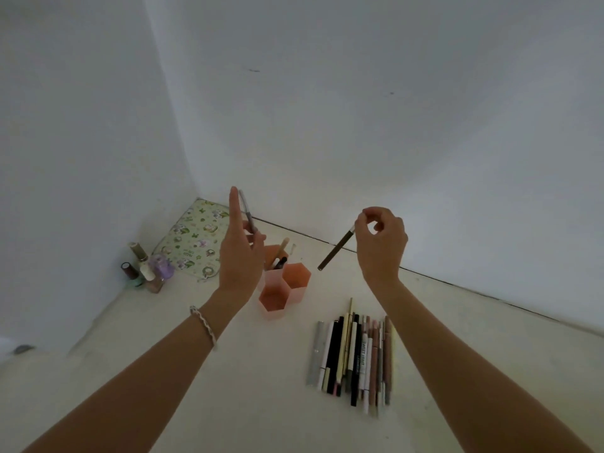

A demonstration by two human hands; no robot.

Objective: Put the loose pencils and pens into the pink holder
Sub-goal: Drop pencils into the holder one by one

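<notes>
The pink holder (295,278) is a cluster of hexagonal cups on the white table; its far cups hold a few pens. My left hand (240,253) hovers just left of and above it, gripping a grey pen (247,213) that points up and away. My right hand (380,245) is raised to the right of the holder and pinches the top end of a dark brown pencil (336,251), which hangs slanted down toward the holder. A row of several loose pencils and pens (354,353) lies on the table below my right hand.
Several nail polish bottles (145,268) stand at the left near the wall. A floral pouch (192,238) lies in the corner behind the holder. White walls close the table at the back and left.
</notes>
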